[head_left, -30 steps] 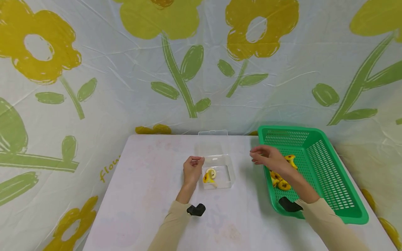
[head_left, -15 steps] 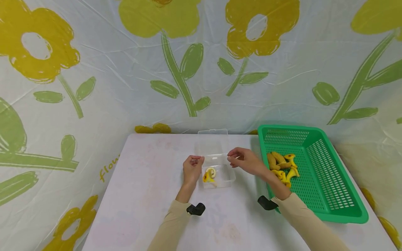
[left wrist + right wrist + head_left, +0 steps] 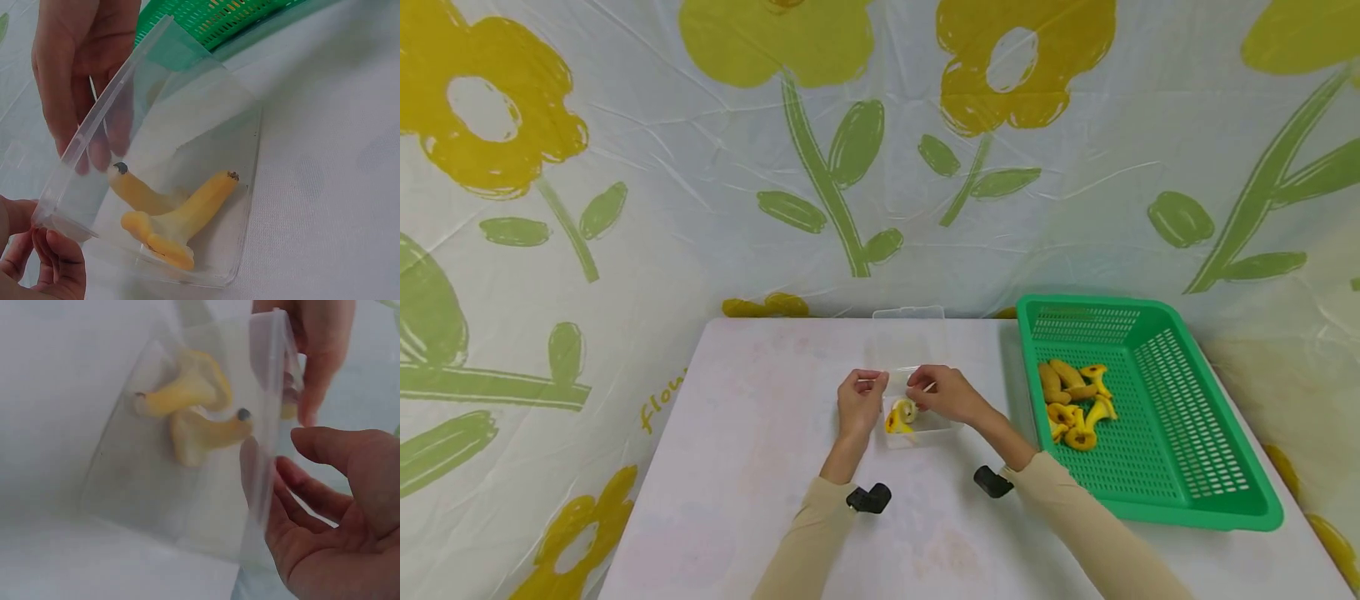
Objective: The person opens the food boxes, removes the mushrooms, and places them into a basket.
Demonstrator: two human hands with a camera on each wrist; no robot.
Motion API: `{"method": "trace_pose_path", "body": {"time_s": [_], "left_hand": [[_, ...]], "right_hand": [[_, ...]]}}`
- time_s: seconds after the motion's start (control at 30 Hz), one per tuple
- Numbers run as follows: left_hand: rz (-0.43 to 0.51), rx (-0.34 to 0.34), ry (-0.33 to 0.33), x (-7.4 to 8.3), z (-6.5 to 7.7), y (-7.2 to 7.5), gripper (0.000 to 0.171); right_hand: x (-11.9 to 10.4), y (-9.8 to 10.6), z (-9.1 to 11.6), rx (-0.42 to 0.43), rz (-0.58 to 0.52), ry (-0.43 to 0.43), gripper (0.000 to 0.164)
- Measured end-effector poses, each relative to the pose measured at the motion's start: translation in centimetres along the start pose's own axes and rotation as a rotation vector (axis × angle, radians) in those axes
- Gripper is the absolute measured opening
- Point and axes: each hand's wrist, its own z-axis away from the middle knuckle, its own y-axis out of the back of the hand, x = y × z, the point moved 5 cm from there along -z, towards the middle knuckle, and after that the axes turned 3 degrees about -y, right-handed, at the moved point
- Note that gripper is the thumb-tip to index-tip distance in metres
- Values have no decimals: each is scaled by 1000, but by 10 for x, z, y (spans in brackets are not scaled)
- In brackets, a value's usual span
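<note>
In the head view, a small clear plastic box (image 3: 928,437) stands on the table with its lid (image 3: 910,335) folded back. My left hand (image 3: 860,407) pinches the box's rim at its left corner. Two yellow mushrooms lie inside, one with its cap (image 3: 896,418) facing up; their stems show best in the left wrist view, where one mushroom (image 3: 194,219) crosses over the other mushroom (image 3: 137,192). My right hand (image 3: 951,396) reaches over the box, fingertips close to the mushrooms. In the right wrist view its thumb and fingers stand apart, nothing between them.
A green perforated basket (image 3: 1180,392) stands at the right of the table. Along its left side lie several yellow mushrooms (image 3: 1081,437) and tan oblong pieces (image 3: 1051,383). A flower-printed cloth (image 3: 700,167) hangs behind the table.
My right hand has moved left from over the basket, past the box's right rim, to above the mushrooms in the box. My left hand has stayed at the rim.
</note>
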Motion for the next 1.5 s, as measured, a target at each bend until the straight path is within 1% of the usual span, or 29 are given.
{"method": "trace_pose_path", "body": {"time_s": [0.07,0.13,0.2,0.27,0.4,0.5,0.57,0.7,0.77,0.87,0.97,1.1,1.2,1.33,1.4,1.5], "left_hand": [[16,-9,-5,1,0,0,19],[21,-10,-14,1,0,0,20],[22,-11,-19,2,1,0,19],[26,-17,-19,2,1,0,19],[45,-24,-29,1,2,-2,18],[54,-9,-37,1,1,-1,17],[57,-8,-29,1,1,-1,16],[48,-20,-16,0,1,-1,17],[33,-15,-15,-1,2,0,17],[13,-4,-22,-2,1,0,17],[7,-3,-19,-2,1,0,17],[2,-3,-11,-3,2,0,16],[-3,1,-10,-3,3,-1,15],[-29,2,1,-3,3,0,18],[-48,-2,9,-4,3,0,19],[-50,-6,2,-3,3,0,19]], "right_hand": [[-1,-6,-3,14,45,14,15],[-1,-11,-5,26,84,9,15],[-1,-16,-6,27,99,-18,17],[0,-18,-6,24,98,-64,18],[0,-18,-3,-2,86,-125,15],[-1,-17,-1,-38,102,-113,12],[-2,-14,0,-49,123,-106,13],[-5,-6,5,-31,167,-96,12],[-7,-2,7,-21,167,-71,11],[-10,3,11,-26,122,-34,11],[-10,9,15,-33,79,-10,14],[-6,19,21,-62,3,-21,18],[-4,28,27,-74,-78,-44,20],[0,44,36,-73,-175,-50,23],[3,53,40,-74,-208,-57,26],[10,69,48,-74,-247,-74,31]]}}
